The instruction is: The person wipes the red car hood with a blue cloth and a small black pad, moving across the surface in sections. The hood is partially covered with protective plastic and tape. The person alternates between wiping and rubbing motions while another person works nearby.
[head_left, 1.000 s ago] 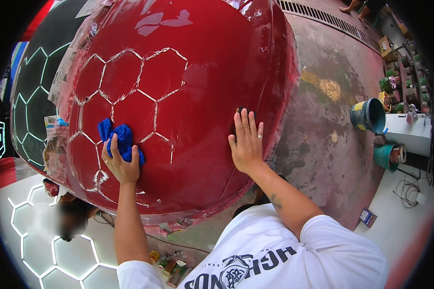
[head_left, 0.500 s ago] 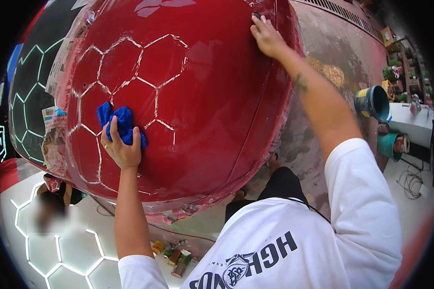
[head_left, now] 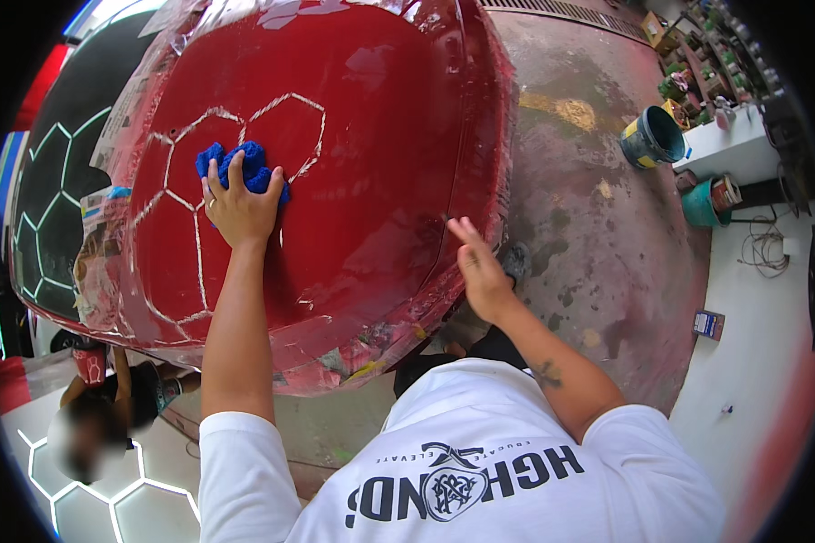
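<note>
A glossy red car panel (head_left: 362, 181) fills the middle, with bright hexagon light reflections on its left half. My left hand (head_left: 243, 208) presses a crumpled blue cloth (head_left: 244, 163) onto the panel, fingers bent over it. By the panel's right edge is my right hand (head_left: 484, 276), its fingers drawn together and stretched toward the paint. A small dark object (head_left: 447, 217) shows at those fingertips; its kind is too small to make out.
Masking film (head_left: 335, 366) and newspaper (head_left: 100, 235) border the panel. At lower left, another person (head_left: 131, 389) is beside the car. A dark bucket (head_left: 650, 138) and a teal bucket (head_left: 703, 204) stand on the right, near a coiled cable (head_left: 768, 252).
My right hand has come back from the panel's far right side to its near right edge. The left hand and blue cloth have shifted farther up the panel. The view has moved too.
</note>
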Available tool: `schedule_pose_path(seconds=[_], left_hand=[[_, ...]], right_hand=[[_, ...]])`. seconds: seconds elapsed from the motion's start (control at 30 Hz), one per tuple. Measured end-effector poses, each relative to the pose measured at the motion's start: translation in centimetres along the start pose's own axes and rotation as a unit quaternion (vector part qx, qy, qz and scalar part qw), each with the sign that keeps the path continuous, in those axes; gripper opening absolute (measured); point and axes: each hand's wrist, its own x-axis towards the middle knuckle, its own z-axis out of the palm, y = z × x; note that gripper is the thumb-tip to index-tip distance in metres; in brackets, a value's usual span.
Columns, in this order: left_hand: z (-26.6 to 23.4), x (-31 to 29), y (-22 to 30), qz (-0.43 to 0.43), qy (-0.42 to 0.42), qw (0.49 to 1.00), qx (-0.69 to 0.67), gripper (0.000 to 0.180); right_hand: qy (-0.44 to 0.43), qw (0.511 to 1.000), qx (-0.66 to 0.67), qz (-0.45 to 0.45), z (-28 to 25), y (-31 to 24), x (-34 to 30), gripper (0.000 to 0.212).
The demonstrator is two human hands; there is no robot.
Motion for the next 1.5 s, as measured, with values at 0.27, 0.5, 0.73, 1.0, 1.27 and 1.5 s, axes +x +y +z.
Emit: schedule_pose_path(seconds=[0.27, 0.5, 0.73, 1.0, 1.27, 1.5], left_hand=[[-6.0, -9.4, 7.7, 0.196, -0.078, 0.963, -0.166, 0.056], [0.4, -5.3, 20.4, 0.270, -0.102, 0.941, -0.176, 0.035], [-4.3, -14.0, 18.7, 0.312, -0.129, 0.918, -0.206, 0.028], [-9.4, -12.6, 0.2, 0.103, -0.081, 0.980, -0.147, 0.027], [-4.3, -2.9, -11.7, 0.098, 0.027, 0.995, -0.019, 0.033], [-3.6, -1.9, -10.6, 0.085, 0.019, 0.996, -0.021, 0.038]], right_hand=[[0.265, 0.885, 0.314, 0.217, -11.0, 3.7, -9.0, 0.039], [0.286, 0.900, 0.227, 0.240, -7.8, 1.5, -8.9, 0.039], [0.230, 0.836, 0.407, 0.288, -6.8, 2.1, -5.6, 0.048], [0.109, 0.974, 0.116, 0.159, 0.6, 2.9, -1.9, 0.056], [0.044, 0.948, -0.314, -0.030, 10.3, 0.4, -4.7, 0.066], [0.091, 0.944, -0.313, -0.056, 8.6, 2.2, 1.7, 0.070]])
